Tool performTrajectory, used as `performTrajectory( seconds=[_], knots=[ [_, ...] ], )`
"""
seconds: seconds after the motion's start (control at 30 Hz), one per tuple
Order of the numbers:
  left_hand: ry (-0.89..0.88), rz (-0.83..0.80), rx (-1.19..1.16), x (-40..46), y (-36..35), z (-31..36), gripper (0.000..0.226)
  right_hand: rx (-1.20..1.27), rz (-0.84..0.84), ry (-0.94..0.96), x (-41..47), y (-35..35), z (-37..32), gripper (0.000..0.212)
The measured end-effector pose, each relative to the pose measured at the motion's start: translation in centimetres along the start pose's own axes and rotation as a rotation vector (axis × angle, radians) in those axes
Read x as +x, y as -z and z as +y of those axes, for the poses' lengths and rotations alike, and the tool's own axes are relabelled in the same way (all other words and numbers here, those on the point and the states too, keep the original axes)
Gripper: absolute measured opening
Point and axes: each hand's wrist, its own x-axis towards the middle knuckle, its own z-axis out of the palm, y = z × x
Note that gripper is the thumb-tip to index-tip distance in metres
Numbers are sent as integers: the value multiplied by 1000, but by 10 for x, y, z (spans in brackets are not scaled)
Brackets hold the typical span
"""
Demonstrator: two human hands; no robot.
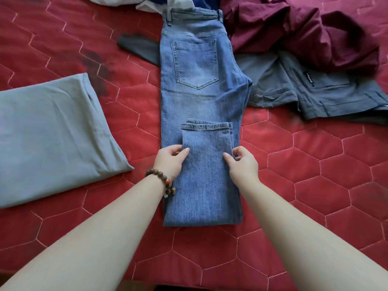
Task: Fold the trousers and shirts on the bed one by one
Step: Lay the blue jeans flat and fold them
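Faded light-blue denim jeans (pixel 197 101) lie lengthwise down the middle of the red quilted bed cover with hexagon stitching (pixel 63 38), waistband at the far end, back pocket facing up, legs stacked one on the other. Lower legs are doubled back over the upper part; the hemmed cuffs sit just below the pocket area, and the fold edge lies nearest the person. Denim is paler over the seat and thigh, darker along the seams and the waistband. Left hand (pixel 170 159) grips the left edge of the folded-back leg section, thumb on top and fingers curled under the cloth; a brown wooden bead bracelet (pixel 161 181) sits on that wrist. Right hand (pixel 243 162) pinches the right edge of the same section, fingers bent around the layered edge. To the left, well apart from the jeans, a folded grey-blue cloth garment (pixel 54 135) lies flat. At the far right, a crumpled maroon shirt (pixel 304 32) rests partly on slate-grey trousers with welt pockets (pixel 294 87), which touch the jeans' right side. A dark grey fabric strip (pixel 138 48) projects from under the jeans on the left. White and navy cloth (pixel 168 3) shows beyond the waistband; details cannot be made out.
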Motion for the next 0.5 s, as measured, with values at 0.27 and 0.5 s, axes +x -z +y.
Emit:
performTrajectory(
  seconds=[0.27,0.5],
  knots=[
    [0,112,192,12,-10,9,19,83,45,-55,-1,0,-1,13],
    [-103,185,182,13,-11,17,4,239,85,-19,11,-3,-10,16]
  ],
)
